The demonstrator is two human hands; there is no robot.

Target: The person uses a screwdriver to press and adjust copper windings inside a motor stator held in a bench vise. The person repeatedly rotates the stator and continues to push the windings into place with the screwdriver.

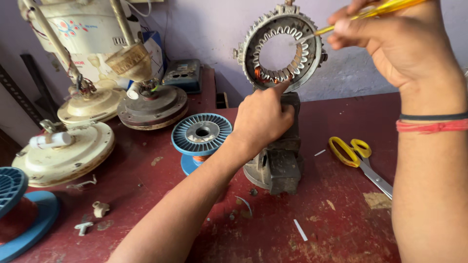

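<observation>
Up on the dark bench vise (279,160) the ring-shaped stator (282,48) stands on edge, clamped upright above the red worktable (341,219), its slots lined with pale insulation and a bit of copper winding showing at the lower left. The left hand (261,119) is mostly curled, its index finger stretched up to press the lower rim of the ring. The right hand (390,44) pinches a yellow-handled tool (370,12) between thumb and fingers, the thin tip reaching into the slots on the ring's right side (I can't tell exactly which slot it touches). To my eye, the work wants a light, steady tip so the paper liners aren't torn, with that bracing finger kept clear of the point. Yellow-handled scissors (360,158) lie to the right, a blue wire spool (201,135) to the left.
</observation>
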